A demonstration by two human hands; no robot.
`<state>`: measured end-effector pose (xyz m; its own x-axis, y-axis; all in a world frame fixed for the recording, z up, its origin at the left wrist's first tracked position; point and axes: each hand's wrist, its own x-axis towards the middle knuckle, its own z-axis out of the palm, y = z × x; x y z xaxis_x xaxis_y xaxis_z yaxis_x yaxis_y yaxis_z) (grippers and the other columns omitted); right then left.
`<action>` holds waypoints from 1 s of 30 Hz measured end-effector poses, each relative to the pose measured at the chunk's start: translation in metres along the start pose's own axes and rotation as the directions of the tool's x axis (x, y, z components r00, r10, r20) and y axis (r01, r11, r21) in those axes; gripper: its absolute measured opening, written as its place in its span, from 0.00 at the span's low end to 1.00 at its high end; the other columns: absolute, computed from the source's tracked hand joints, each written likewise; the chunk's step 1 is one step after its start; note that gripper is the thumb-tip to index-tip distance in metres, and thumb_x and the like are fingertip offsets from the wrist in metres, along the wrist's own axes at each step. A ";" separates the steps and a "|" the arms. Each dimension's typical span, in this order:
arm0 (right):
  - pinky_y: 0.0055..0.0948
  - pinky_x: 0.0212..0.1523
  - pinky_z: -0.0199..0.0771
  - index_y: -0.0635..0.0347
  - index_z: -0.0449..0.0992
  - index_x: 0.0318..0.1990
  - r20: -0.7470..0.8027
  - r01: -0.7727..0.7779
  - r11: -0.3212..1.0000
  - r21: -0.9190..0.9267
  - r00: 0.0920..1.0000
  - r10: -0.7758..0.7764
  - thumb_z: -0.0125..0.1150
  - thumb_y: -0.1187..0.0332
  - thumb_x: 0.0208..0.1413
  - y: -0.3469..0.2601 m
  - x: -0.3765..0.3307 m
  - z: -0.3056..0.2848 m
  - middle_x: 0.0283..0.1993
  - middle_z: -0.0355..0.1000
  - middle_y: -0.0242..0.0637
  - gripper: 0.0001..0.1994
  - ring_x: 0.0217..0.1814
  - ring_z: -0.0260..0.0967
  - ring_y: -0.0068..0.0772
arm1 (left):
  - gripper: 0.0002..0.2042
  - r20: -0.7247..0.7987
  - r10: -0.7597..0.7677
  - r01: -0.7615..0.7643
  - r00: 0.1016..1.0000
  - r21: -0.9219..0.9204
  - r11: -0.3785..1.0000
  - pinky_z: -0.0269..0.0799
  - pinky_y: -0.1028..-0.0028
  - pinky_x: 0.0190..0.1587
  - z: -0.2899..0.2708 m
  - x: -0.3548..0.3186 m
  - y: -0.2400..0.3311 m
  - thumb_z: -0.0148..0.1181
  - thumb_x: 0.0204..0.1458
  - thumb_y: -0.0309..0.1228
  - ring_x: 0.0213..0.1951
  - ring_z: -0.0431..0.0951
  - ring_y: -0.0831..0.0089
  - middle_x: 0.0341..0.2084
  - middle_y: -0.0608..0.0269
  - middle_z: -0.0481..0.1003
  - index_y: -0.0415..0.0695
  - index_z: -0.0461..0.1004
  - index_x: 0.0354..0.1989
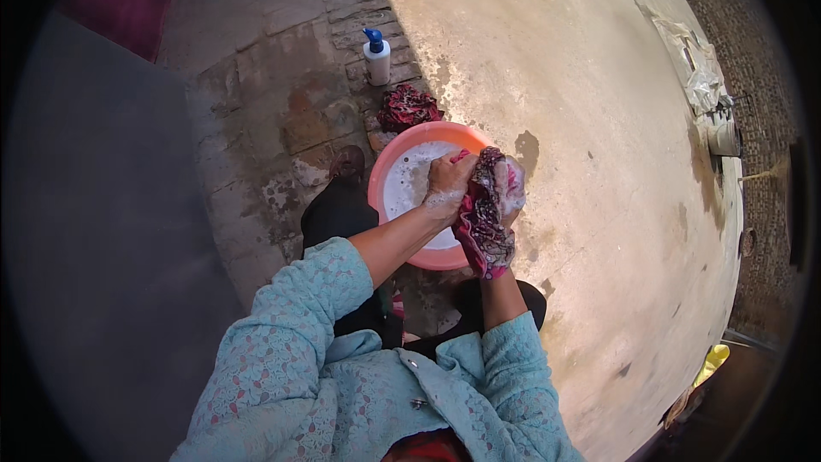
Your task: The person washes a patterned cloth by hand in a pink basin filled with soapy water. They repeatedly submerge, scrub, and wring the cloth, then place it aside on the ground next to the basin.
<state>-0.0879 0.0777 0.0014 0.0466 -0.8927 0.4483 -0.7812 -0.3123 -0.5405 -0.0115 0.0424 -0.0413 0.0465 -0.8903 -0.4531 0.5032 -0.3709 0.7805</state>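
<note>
Between my two hands, above the right side of an orange-pink plastic basin [382, 178], is a bunched wet cloth [486, 224], dark with a pattern and pink parts. My left hand [449, 178] is closed on the cloth's left edge, with suds at the wrist. My right hand [511, 192] is wrapped round the cloth from the right, white with foam; the cloth hides part of it and hangs over its wrist. Foamy white water [409, 173] fills the basin. Just beyond the rim lies a second crumpled dark red patterned cloth [408, 108].
A white pump bottle [377, 60] with a blue top stands on the brick strip [355, 0] past the basin. Sunlit concrete [616, 171] with wet patches spreads to the right. A bucket [723, 139] and pale plastic sheeting [697, 68] lie by the brick wall [770, 103].
</note>
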 end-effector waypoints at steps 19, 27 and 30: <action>0.40 0.42 0.77 0.60 0.73 0.38 0.502 -0.202 -0.535 0.820 0.703 0.504 0.58 0.60 0.55 0.081 0.030 -0.033 0.36 0.76 0.44 0.12 0.37 0.75 0.38 | 0.14 0.429 -0.108 0.234 0.897 -0.253 0.939 0.71 0.71 0.49 0.006 0.009 0.042 0.51 0.57 0.38 0.43 0.76 0.71 0.41 0.60 0.75 0.40 0.71 0.44; 0.32 0.61 0.56 0.61 0.62 0.57 0.346 -0.456 0.338 0.823 0.875 0.339 0.76 0.57 0.29 0.035 0.033 -0.025 0.52 0.64 0.38 0.44 0.57 0.61 0.32 | 0.14 0.372 -0.065 0.198 0.926 -0.334 0.922 0.74 0.73 0.44 0.004 0.007 0.047 0.51 0.57 0.36 0.38 0.77 0.73 0.37 0.59 0.75 0.39 0.69 0.45; 0.26 0.49 0.68 0.60 0.67 0.45 0.314 -0.521 0.495 0.695 0.840 0.443 0.72 0.71 0.32 0.027 0.027 -0.015 0.41 0.67 0.30 0.28 0.44 0.66 0.25 | 0.14 0.465 -0.013 0.178 0.885 -0.314 0.933 0.73 0.74 0.44 0.001 0.011 0.048 0.50 0.58 0.36 0.37 0.76 0.74 0.36 0.61 0.75 0.38 0.69 0.45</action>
<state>-0.1167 0.0502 0.0095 -0.1118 -0.9899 -0.0868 0.0216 0.0849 -0.9962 0.0124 0.0145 -0.0081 -0.3664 -0.9061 -0.2113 0.7482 -0.4219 0.5120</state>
